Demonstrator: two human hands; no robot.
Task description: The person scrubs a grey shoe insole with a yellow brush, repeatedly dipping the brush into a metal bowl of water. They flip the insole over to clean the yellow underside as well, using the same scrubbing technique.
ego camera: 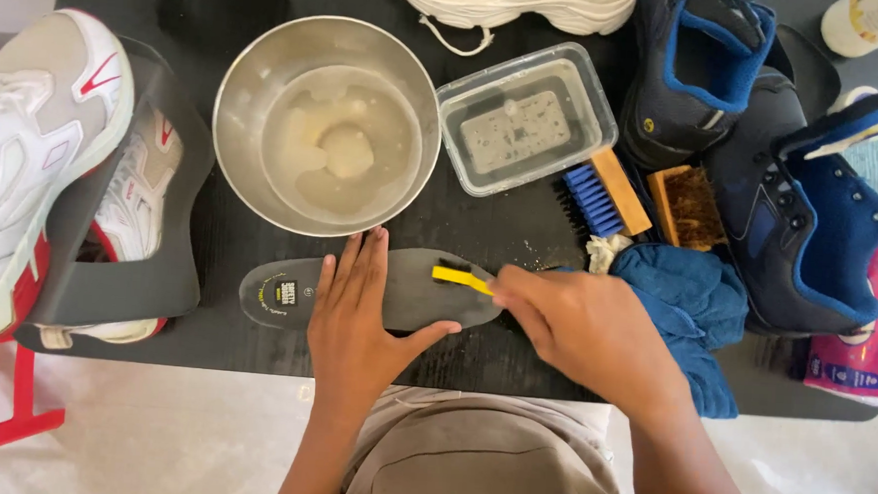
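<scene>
My left hand (360, 313) lies flat and open, palm down, on a dark grey insole (286, 294) that rests lengthwise on the black table (513, 356), near edge, heel end to the left. My right hand (580, 330) is closed around a small yellow-handled brush (460, 276); its dark bristles touch the insole at the right, toe end. Just beyond the insole stands a steel bowl (242, 96) holding cloudy, soapy water. To the right of the bowl sits a clear plastic tub (578, 79), also with water. Near that tub lie a blue-bristled brush with a wooden back (607, 194) and, beside it, a brown-bristled wooden brush (689, 205). A blue cloth (696, 311) is bunched just right of my right hand, touching the wrist. Far right: dark navy shoes with blue lining (791, 225). Far left: white and red trainers (24, 145), one resting in a dark tray (157, 282). A white shoe (502, 0) sits at the far edge
</scene>
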